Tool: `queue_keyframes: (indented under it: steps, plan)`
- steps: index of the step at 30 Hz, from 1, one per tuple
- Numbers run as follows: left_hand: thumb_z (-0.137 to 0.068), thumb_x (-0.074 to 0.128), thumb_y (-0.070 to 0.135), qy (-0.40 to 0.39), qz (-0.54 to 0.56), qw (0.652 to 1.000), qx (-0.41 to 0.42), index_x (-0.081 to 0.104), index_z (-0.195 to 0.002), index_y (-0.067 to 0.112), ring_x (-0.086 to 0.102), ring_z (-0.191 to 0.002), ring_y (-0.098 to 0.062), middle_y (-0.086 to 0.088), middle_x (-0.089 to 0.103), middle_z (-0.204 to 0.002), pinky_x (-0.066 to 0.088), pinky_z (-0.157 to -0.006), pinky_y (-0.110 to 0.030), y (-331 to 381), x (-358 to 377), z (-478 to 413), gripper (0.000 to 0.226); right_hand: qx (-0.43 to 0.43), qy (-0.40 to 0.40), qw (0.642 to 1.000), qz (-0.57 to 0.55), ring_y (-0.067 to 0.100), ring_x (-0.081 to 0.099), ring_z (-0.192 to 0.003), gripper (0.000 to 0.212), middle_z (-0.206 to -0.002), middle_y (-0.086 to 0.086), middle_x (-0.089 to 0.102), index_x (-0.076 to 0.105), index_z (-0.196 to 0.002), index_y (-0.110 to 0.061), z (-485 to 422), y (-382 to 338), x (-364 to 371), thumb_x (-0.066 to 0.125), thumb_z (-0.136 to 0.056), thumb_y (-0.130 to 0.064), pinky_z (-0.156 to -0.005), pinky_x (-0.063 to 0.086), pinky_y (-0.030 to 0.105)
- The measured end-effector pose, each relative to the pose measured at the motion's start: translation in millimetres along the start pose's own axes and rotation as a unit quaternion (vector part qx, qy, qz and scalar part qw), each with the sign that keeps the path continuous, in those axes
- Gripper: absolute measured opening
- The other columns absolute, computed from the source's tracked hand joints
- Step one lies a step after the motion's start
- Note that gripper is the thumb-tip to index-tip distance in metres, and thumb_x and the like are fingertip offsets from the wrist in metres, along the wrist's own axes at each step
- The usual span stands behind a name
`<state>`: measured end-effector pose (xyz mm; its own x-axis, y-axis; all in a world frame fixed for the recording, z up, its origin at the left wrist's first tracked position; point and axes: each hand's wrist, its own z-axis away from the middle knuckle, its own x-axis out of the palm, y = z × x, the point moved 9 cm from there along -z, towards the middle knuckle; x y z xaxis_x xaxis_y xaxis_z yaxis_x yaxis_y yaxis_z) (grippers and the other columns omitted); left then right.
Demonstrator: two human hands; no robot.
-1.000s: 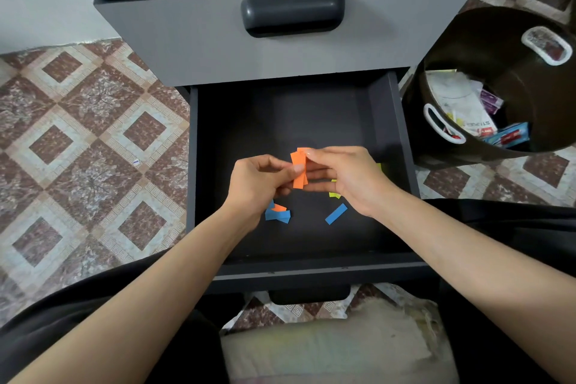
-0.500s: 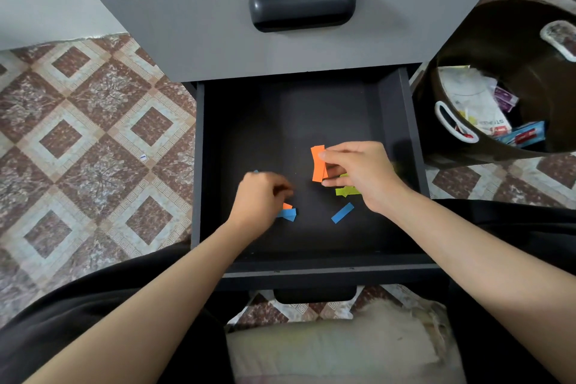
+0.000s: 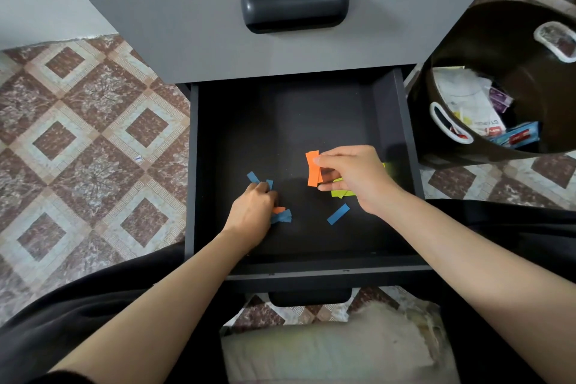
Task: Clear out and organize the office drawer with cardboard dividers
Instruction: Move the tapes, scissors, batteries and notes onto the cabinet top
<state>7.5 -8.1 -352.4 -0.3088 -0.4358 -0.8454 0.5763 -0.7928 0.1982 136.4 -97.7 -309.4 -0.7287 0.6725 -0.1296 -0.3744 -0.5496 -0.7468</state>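
The lower dark drawer stands pulled out, its floor nearly bare. My right hand pinches a small stack of orange paper strips above the drawer floor. Yellow-green strips lie partly hidden under that hand. A single blue strip lies just below it. My left hand is down on the floor with curled fingers pinching blue strips. More blue strips and an orange one lie by its thumb side.
The closed grey upper drawer with a dark handle overhangs the back. A dark round bin holding papers and packets stands on the tiled floor at the right. A pale cushion lies below the drawer front.
My left hand let go of the orange stack and dropped to the drawer floor onto the blue strips. My right hand kept the orange strips almost in place.
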Motion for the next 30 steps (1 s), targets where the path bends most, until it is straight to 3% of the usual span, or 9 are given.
queue_keyframes:
  steps: [4,7,10,17,22,30]
  plan:
    - [-0.092,0.057,0.023,-0.01,0.019,1.0,-0.023,0.058,-0.11,0.007,0.046,-0.114,-0.021,-0.008,0.051,-0.119,0.045,-0.09,-0.031,-3.2,2.1,-0.9,0.024,0.005,0.004,1.0,0.024,0.025,0.064,-0.088,0.027,-0.105,0.015,0.062,0.061,-0.113,-0.003,-1.2,2.6,0.7,0.064,-0.087,-0.01,-0.064,0.056,0.026]
    - [-0.092,0.055,0.016,-0.023,0.028,0.998,-0.042,0.058,-0.104,0.005,0.054,-0.105,-0.023,-0.011,0.058,-0.113,0.046,-0.085,-0.03,-4.5,3.8,-0.5,0.017,0.002,0.001,1.0,0.027,0.02,0.065,-0.081,0.019,-0.1,0.013,0.062,0.061,-0.105,-0.006,-1.0,2.9,2.4,0.063,-0.087,-0.01,-0.059,0.055,0.021]
    - [-0.093,0.054,0.016,-0.024,0.028,0.998,-0.054,0.056,-0.108,0.007,0.06,-0.098,-0.023,-0.01,0.062,-0.109,0.047,-0.078,-0.029,-6.0,1.9,0.2,0.017,0.001,0.002,1.0,0.031,0.017,0.064,-0.077,0.016,-0.097,0.011,0.061,0.06,-0.104,-0.007,-1.0,2.7,2.0,0.063,-0.088,-0.009,-0.056,0.054,0.018]
    - [-0.094,0.053,0.021,-0.026,0.024,0.994,-0.105,0.059,-0.113,0.008,0.063,-0.097,-0.021,-0.009,0.063,-0.109,0.048,-0.074,-0.026,-8.6,1.0,5.1,0.023,0.001,0.0,0.999,0.049,0.019,0.063,-0.083,0.021,-0.098,0.01,0.061,0.061,-0.108,-0.006,-1.7,4.3,3.7,0.063,-0.088,-0.011,-0.063,0.054,0.022]
    - [-0.092,0.056,0.017,-0.024,0.011,0.992,-0.127,0.061,-0.112,0.007,0.06,-0.101,-0.022,-0.01,0.063,-0.11,0.05,-0.079,-0.028,-7.4,2.6,5.4,0.023,0.001,-0.003,0.999,0.048,0.018,0.063,-0.079,0.011,-0.096,0.011,0.062,0.058,-0.098,-0.01,-1.8,3.9,4.9,0.062,-0.089,-0.011,-0.064,0.054,0.023]
    - [-0.092,0.056,0.017,-0.031,0.022,0.991,-0.132,0.057,-0.116,0.006,0.06,-0.105,-0.024,-0.012,0.061,-0.117,0.05,-0.083,-0.03,-2.7,6.9,5.1,0.026,-0.002,-0.008,0.999,0.048,0.018,0.064,-0.08,0.013,-0.098,0.011,0.062,0.061,-0.102,-0.008,-0.6,2.9,5.0,0.062,-0.089,-0.011,-0.063,0.053,0.022]
